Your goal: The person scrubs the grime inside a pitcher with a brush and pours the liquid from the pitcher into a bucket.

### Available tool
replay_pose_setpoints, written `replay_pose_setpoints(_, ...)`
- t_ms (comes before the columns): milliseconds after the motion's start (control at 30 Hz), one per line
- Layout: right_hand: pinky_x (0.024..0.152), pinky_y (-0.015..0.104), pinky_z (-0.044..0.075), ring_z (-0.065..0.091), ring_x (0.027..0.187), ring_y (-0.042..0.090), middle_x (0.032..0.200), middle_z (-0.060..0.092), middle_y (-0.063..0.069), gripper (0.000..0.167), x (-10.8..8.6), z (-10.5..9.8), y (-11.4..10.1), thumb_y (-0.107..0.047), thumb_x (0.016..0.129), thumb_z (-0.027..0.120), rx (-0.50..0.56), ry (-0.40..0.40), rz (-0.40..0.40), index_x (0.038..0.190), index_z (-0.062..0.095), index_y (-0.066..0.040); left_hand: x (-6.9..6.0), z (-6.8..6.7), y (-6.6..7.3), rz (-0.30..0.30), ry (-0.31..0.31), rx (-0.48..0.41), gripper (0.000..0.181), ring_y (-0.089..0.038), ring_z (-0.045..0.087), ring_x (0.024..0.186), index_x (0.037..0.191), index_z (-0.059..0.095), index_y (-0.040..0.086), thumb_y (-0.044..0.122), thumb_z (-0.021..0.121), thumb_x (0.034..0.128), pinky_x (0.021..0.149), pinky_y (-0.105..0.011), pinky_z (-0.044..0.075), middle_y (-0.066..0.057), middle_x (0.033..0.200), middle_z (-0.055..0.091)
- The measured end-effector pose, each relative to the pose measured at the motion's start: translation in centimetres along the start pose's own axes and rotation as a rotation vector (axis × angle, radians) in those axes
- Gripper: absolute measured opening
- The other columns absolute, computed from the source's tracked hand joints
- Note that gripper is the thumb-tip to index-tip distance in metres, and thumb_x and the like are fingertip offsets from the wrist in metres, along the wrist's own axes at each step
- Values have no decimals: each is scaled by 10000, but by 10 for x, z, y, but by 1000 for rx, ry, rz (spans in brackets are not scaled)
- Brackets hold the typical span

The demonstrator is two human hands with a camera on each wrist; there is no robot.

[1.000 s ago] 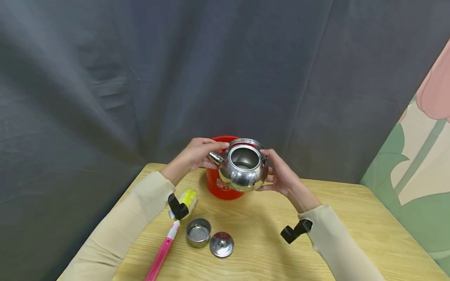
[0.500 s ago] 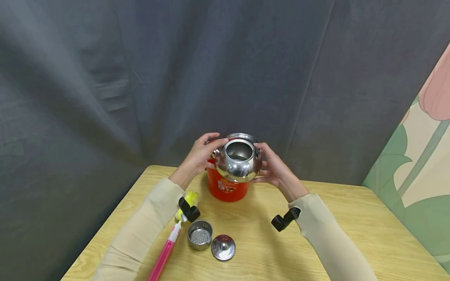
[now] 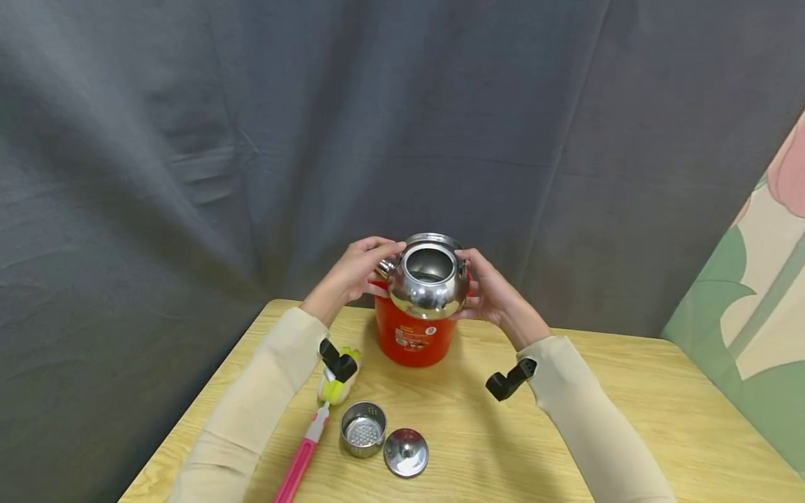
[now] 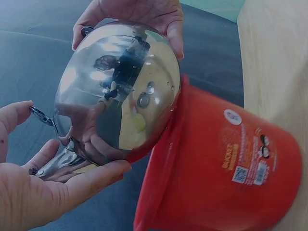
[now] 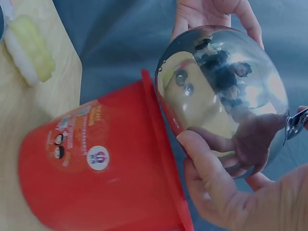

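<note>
A shiny stainless-steel kettle [image 3: 420,297] is held up at the red bucket's rim, its lidless round mouth facing the head camera. My left hand [image 3: 360,269] grips it on the spout side, with thumb and fingers about the spout [image 4: 65,162]. On the opposite side, my right hand [image 3: 493,290] holds the body, fingers spread along the wall. Both wrist views show the kettle's rounded, mirror-like underside with a few water drops. Below and behind it stands the red bucket [image 3: 415,339], upright on the table; its inside is hidden.
A perforated metal strainer cup [image 3: 363,427] and a round metal lid [image 3: 406,453] lie on the wooden table [image 3: 629,412]. Left of them is a brush with a pink handle [image 3: 297,471] and a yellow-and-white head [image 3: 339,381]. Dark cloth [image 3: 402,126] hangs behind.
Both hands have carried the kettle up and leftward relative to the bucket, so more of the bucket's front shows. The strainer cup, lid and brush lie as before.
</note>
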State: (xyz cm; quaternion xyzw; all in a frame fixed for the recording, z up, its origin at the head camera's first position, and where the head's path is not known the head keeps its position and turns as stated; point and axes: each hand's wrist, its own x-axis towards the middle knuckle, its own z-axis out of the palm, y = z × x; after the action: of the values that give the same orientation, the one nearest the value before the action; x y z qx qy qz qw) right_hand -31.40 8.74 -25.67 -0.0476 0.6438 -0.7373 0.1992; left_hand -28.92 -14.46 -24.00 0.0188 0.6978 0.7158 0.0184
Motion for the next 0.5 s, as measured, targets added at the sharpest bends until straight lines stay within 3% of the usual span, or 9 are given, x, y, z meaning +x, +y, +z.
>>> replay_pose_setpoints(267,875,652,422,457,1151,388,1400,339,189,584,10,-6,-10,-448,866,524,29,-24,-10,1345,289,-210,8,-1,13,-24,-25,22,328,-273,639,672,1112,584,57,285,677,895,705,-486,562,-134,1000,571)
replay_pose_setpoints(500,878,640,435,490,1112,348,1386,359,172,594,23,-9,-15,-443,852,594,57,-29,-23,1333,311,-240,18,-4,16,12,-21,34,323,-304,647,755,1130,605,70,283,677,897,755,-499,551,-126,1028,587)
